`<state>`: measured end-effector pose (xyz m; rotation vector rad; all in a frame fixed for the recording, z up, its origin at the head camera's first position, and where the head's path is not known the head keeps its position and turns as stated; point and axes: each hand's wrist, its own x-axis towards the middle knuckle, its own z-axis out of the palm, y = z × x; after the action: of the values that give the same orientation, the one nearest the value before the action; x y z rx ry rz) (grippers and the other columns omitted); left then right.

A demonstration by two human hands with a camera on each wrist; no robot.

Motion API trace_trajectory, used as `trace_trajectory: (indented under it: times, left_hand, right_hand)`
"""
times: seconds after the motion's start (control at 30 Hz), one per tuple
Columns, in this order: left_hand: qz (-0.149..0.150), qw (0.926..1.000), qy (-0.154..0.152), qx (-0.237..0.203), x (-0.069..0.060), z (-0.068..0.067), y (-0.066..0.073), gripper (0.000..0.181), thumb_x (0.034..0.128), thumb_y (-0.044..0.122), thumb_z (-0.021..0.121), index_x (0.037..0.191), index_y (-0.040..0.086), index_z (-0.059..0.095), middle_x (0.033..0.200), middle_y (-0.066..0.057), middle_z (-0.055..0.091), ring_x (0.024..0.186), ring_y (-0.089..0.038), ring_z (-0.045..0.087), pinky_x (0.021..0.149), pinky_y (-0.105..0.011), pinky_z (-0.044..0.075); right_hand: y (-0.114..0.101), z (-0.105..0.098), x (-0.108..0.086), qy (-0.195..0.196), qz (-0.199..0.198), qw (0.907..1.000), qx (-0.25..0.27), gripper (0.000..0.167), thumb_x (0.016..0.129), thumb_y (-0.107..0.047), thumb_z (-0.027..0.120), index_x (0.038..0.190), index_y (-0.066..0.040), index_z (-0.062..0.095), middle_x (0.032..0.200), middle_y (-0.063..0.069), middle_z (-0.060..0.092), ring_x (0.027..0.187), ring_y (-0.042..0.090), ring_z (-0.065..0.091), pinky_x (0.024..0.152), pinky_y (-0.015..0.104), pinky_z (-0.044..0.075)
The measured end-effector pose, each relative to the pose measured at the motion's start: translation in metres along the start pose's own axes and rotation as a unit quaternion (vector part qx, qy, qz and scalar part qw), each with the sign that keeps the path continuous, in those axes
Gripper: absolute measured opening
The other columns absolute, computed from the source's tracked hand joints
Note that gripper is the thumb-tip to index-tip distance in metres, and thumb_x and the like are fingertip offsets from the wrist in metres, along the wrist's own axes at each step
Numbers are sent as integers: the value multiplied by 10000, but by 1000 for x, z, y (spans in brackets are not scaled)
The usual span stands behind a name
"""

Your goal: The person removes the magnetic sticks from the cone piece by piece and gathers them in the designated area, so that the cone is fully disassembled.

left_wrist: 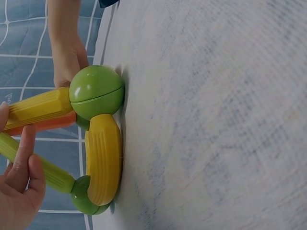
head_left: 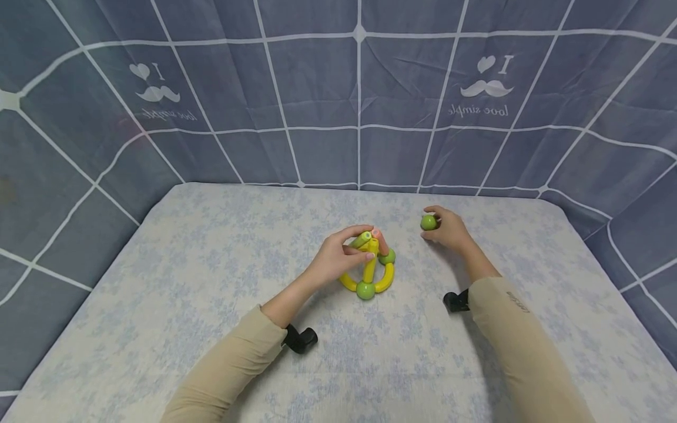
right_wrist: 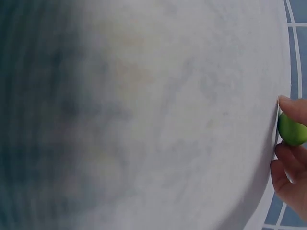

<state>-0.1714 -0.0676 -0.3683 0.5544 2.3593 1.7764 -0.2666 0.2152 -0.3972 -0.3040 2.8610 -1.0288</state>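
A frame of toy rods and balls stands at the middle of the table. Its base is curved yellow pieces [left_wrist: 104, 158] joined by green balls [head_left: 365, 290], and yellow, light green [left_wrist: 50, 170] and orange rods [head_left: 382, 242] lean inward to meet at the top. My left hand [head_left: 338, 257] grips the upper ends of these rods. To the right, apart from the frame, my right hand [head_left: 448, 228] holds a loose green ball [head_left: 428, 222] between thumb and fingers, low at the tabletop; the right wrist view shows the ball [right_wrist: 292, 129] only in part.
The table [head_left: 211, 247] wears a white cloth with a pale blue pattern. Blue-grey curtains [head_left: 317, 153] with white lines rise along its back and sides. A black wrist mount [head_left: 300, 339] is on the left arm, another [head_left: 456, 301] on the right.
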Motion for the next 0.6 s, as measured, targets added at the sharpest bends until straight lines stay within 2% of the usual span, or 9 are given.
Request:
trace_trajectory:
  times: [0.2,0.33,0.43,0.6]
  left_hand:
    - [-71,9999,-55,-85,-1,-2,1,552,851,98,686,1362,169,488,1346,-37,477,879,-178,648,748,-285,529]
    - [-46,9999,-64,-86,-2,-8,-1,546,850,104,687,1357,168,493,1337,-54,482,918,-190,645,767,-306,528]
    - [-109,9999,45,123,-5,-18,-5,522,845,118,695,1333,170,516,1328,-78,495,953,-197,633,775,-320,526]
    - [-454,9972,120,582,-8,-33,-13,523,832,121,711,1320,117,521,1321,-145,498,1069,-268,579,843,-364,504]
  right_hand:
    - [-1,-8,-9,-55,-58,9998,184,665,807,-44,695,1386,14,372,1287,304,428,1119,440,473,858,513,450]
    - [-2,-17,-17,93,-48,9997,208,655,811,-52,698,1384,-1,385,1306,292,417,1129,434,456,879,529,428]
    - [-4,-23,-25,174,-108,9995,250,597,828,-59,682,1361,-2,419,1300,283,425,1139,432,440,885,541,416]
    - [-10,-27,-37,108,-409,9983,390,496,838,-66,679,1296,-1,500,1237,256,496,1101,402,482,860,529,432]
